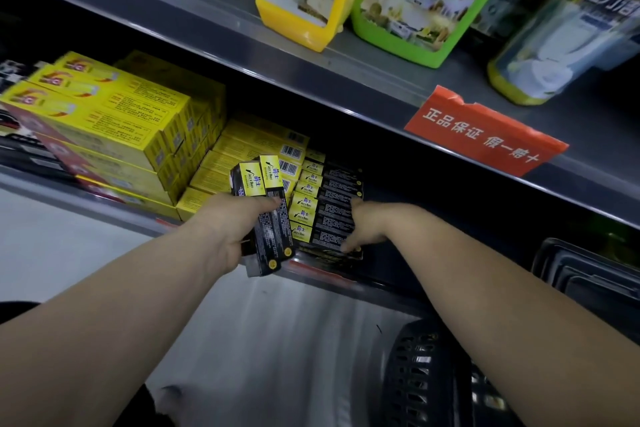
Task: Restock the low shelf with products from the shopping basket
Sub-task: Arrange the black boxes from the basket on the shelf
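My left hand (227,230) grips a bundle of long black boxes with yellow ends (268,218), held upright just in front of the low shelf's edge (322,272). A stack of the same black and yellow boxes (329,198) lies on the low shelf to the right of the bundle. My right hand (369,224) rests on the stack's right side, its fingers pointing down along the front boxes. The black shopping basket (426,374) stands on the floor at the lower right, below my right forearm; its contents are hidden.
Yellow boxes (114,121) are piled on the low shelf to the left, with smaller yellow boxes (249,146) behind the bundle. The upper shelf carries yellow and green cleaner bottles (408,0) and a red sign (485,130). Stacked black containers (588,274) sit at the right.
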